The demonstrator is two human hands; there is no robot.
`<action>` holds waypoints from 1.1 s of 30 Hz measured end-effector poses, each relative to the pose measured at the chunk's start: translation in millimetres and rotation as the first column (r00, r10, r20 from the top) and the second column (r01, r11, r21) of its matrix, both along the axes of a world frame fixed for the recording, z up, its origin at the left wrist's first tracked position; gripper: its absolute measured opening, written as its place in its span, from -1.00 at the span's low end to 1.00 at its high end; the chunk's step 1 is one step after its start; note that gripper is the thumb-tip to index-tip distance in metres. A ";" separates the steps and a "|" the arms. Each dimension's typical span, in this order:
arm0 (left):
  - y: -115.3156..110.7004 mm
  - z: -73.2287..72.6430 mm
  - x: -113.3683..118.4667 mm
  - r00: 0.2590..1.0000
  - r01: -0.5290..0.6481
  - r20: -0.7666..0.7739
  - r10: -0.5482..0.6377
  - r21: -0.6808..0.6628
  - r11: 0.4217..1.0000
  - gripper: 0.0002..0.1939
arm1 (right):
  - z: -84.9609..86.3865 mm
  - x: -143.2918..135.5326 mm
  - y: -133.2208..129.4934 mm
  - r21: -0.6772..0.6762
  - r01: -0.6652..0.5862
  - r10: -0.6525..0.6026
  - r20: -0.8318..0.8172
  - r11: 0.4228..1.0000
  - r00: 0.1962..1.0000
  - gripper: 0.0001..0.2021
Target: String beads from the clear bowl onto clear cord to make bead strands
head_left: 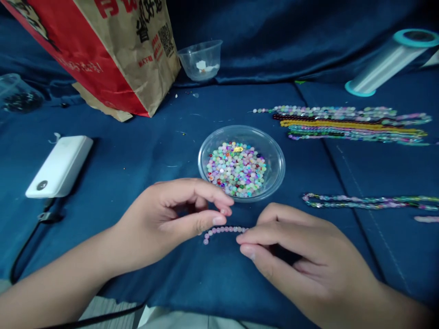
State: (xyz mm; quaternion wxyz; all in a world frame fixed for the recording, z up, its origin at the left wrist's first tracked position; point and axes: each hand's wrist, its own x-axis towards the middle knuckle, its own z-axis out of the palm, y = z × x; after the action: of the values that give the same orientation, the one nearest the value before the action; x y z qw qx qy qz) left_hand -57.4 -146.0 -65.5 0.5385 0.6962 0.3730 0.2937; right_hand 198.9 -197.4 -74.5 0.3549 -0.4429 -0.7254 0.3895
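Fingers sit near a bead bowl, between power bank and bead strands.

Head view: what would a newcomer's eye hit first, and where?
Probably the clear bowl of multicoloured beads, near the centre on the blue cloth. Next, likely the big red-and-tan paper bag at upper left. Then the left hand and right hand, nearer the camera than the bowl, with a short strand of pinkish beads reaching toward the right fingers.
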 end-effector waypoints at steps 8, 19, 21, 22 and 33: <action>-2.8 -7.3 -1.9 1.000 0.004 0.001 -0.004 -0.110 0.994 -0.92 | -4.0 -0.4 -1.6 -0.063 -0.015 0.015 0.014 0.998 1.000 -0.78; -2.1 -7.0 -0.9 0.998 0.063 -0.002 -0.063 -0.052 0.997 -0.92 | -8.0 0.8 -2.8 -0.105 -0.016 0.019 0.020 0.994 1.000 -0.78; -1.8 -5.8 -0.3 0.998 0.064 0.004 -0.064 -0.037 0.997 -0.91 | -7.6 0.4 -2.0 -0.106 -0.022 0.025 0.025 0.994 0.999 -0.78; -1.6 -5.2 0.2 0.998 0.065 0.008 -0.064 -0.032 0.997 -0.91 | -7.4 0.2 -1.8 -0.108 -0.021 0.024 0.026 0.994 0.999 -0.78; -1.2 -4.0 4.5 0.992 0.119 0.035 -0.119 0.002 0.993 -0.86 | -9.6 -1.8 -2.8 -0.116 -0.015 0.018 0.017 0.993 1.000 -0.77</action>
State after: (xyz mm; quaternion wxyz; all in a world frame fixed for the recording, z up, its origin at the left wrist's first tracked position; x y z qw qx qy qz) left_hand -52.9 -147.2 -69.5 0.5614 0.7120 0.3213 0.2732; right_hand 197.1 -200.2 -84.1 0.3188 -0.4602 -0.7085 0.4296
